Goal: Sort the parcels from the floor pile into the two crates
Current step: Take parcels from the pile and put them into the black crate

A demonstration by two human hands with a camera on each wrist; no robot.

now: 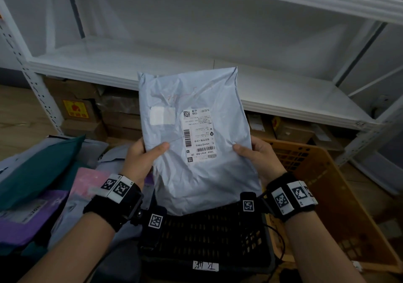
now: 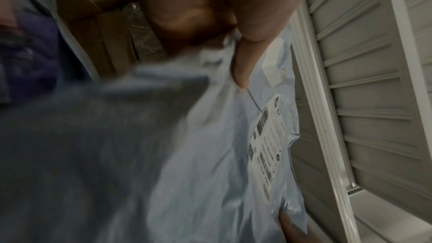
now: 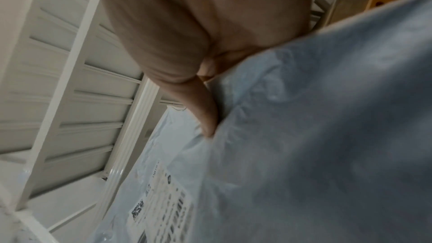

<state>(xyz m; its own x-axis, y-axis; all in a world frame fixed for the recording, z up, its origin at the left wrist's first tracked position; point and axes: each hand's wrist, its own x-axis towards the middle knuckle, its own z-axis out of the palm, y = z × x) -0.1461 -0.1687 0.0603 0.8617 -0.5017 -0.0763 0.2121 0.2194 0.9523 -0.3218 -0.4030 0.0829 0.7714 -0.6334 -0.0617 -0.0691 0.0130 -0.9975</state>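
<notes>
The pale grey-blue plastic mailer bag point(image 1: 196, 134) is held up in the air, in front of the person and above the black crate. Its long axis runs from the near lower edge up and away toward the shelf, leaning a little to the left at the top. The face with the white printed shipping label point(image 1: 198, 136) is turned to the head camera, and the label's print reads sideways. One smaller blank white sticker point(image 1: 162, 115) is just left of the label.

The left hand point(image 1: 142, 158) grips the left edge of the bag, thumb point(image 2: 245, 62) pressed on the front and the fingers behind. The right hand point(image 1: 259, 158) grips the right edge in the same way, thumb point(image 3: 205, 115) on the front. Both hands are closed round this one bag.

Two crates are visible: one black perforated plastic crate point(image 1: 207, 234) directly under the bag, with a white handwritten tag point(image 1: 205, 266) on its near rim, and one orange perforated plastic crate point(image 1: 322, 186) touching it on the right.

At the left lies the floor pile: one dark green soft parcel point(image 1: 39, 169), one pink parcel point(image 1: 89, 184), one purple parcel point(image 1: 28, 215), and some pale grey bags whose number I cannot tell.

Behind stands a white metal shelf rack point(image 1: 130, 60), with brown cardboard boxes point(image 1: 80, 108) under its lowest board.
</notes>
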